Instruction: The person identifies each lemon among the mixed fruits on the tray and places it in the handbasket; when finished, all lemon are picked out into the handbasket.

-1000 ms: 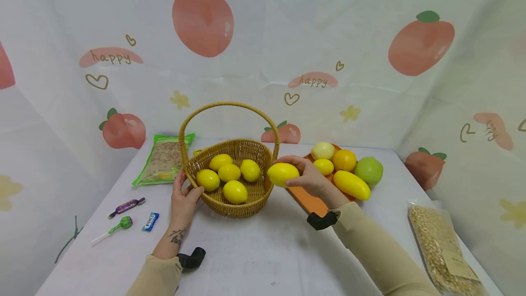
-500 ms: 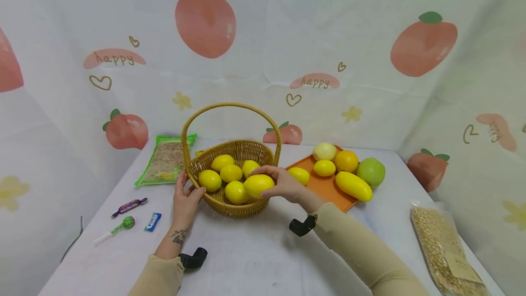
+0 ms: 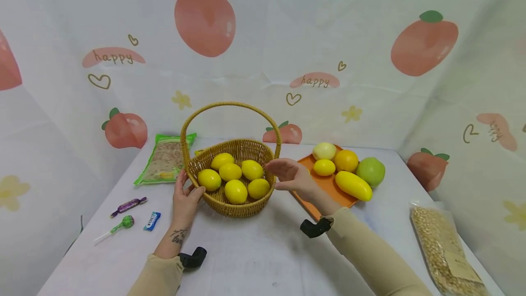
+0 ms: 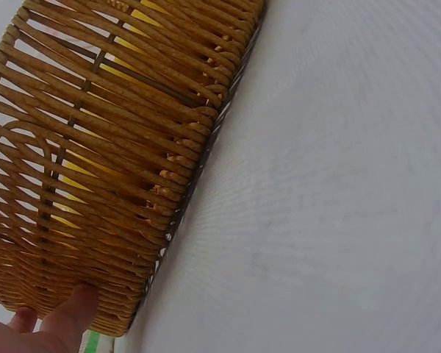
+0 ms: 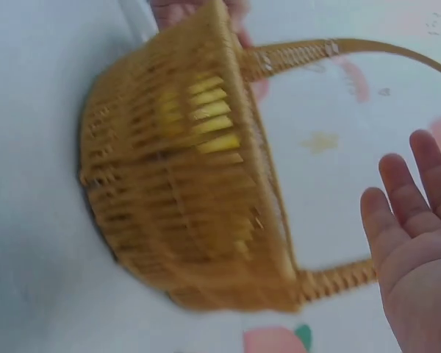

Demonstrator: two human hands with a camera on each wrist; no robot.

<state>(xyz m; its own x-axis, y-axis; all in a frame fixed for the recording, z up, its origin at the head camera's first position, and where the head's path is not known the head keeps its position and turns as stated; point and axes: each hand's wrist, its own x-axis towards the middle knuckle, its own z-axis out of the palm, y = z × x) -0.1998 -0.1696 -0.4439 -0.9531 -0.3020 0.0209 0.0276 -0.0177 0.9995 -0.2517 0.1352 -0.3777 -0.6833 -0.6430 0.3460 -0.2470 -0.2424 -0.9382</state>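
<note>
The right hand (image 3: 289,176) was empty, with its fingers straight and spread, and it hovered just beside the right rim of the round woven wicker basket with a tall arched handle (image 3: 242,207). Half a second before, this same hand carried a yellow lemon over the basket; one second before, it held the lemon between the basket and the flat orange tray (image 3: 328,186). Now that yellow lemon (image 3: 258,188) lay inside the basket at the front right, touching the other lemons, so the basket held six of them. I judged from this that the placing of this fruit was finished and the hand was free for another one.

The left hand (image 3: 186,195) gripped the left rim of the basket, with the thumb on the outside of the wicker wall and the fingers curled over the edge. In the left wrist view its fingertips (image 4: 72,312) touched the low part of the wicker wall (image 4: 103,162).

On the tray a small yellow lemon (image 3: 323,167) remained, near an orange round fruit (image 3: 346,160), a green apple (image 3: 371,172) and a long yellow fruit (image 3: 353,185).
</note>
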